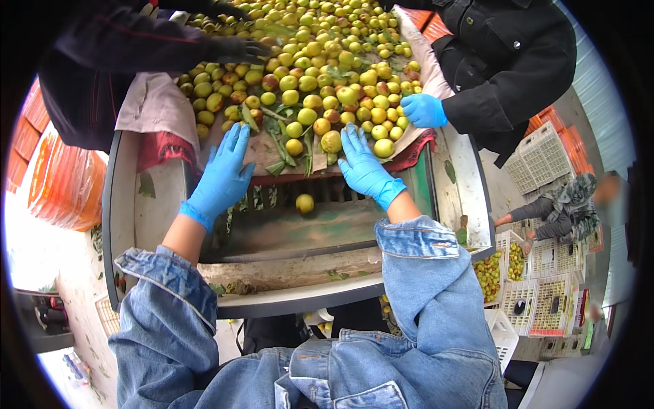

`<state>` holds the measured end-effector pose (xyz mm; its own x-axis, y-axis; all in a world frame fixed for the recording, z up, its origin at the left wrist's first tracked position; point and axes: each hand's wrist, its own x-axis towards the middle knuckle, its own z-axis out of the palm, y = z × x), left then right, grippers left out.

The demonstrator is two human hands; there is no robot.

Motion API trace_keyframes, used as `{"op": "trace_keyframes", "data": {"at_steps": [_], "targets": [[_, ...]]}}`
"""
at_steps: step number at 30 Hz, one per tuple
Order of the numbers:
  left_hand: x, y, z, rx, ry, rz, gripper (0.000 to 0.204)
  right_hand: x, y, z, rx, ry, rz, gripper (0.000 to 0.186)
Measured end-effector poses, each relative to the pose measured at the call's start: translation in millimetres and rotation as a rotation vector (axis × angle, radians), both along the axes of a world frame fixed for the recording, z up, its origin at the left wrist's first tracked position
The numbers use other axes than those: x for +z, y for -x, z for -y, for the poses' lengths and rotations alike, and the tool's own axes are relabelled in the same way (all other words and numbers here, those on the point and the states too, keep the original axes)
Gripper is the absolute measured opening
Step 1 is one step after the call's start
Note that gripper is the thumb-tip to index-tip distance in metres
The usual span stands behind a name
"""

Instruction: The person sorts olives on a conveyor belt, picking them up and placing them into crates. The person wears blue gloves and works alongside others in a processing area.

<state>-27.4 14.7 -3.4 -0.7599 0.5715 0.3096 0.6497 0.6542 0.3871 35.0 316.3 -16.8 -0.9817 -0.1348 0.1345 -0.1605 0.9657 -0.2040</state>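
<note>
Yellow-green round fruit [306,82], some with reddish patches, covers a cloth-lined sloping bed [148,109], with green leaves [279,150] among it. My left hand [223,170], in a blue glove, is open, fingers stretched to the bed's lower edge, left of the leaves. My right hand [366,170], gloved alike, is open too, its fingertips at the fruit beside the same edge; whether they touch it is unclear. Below the edge a single fruit [304,202] lies between my hands, over a dark slotted section above a worn green board [293,232].
A co-worker's dark-gloved hand [242,51] reaches over the fruit from the left; another's blue-gloved hand [422,109] is at the right side. A person [565,211] is low among plastic crates [545,300]. Orange bundles [65,184] are stacked at left. A metal frame [477,198] borders the bed.
</note>
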Motion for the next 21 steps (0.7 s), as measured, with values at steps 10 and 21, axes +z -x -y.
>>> {"op": "trace_keyframes", "data": {"at_steps": [10,21], "targets": [[1.5,-12.7,7.8,-0.261,0.332,0.111,0.065,-16.7,9.6,11.0,0.186,0.13,-0.292,0.069],[13.1,-5.2,-0.2,0.048,-0.037,-0.041,0.041,20.5,67.4,82.5,0.159,-0.323,-0.108,0.065]]}}
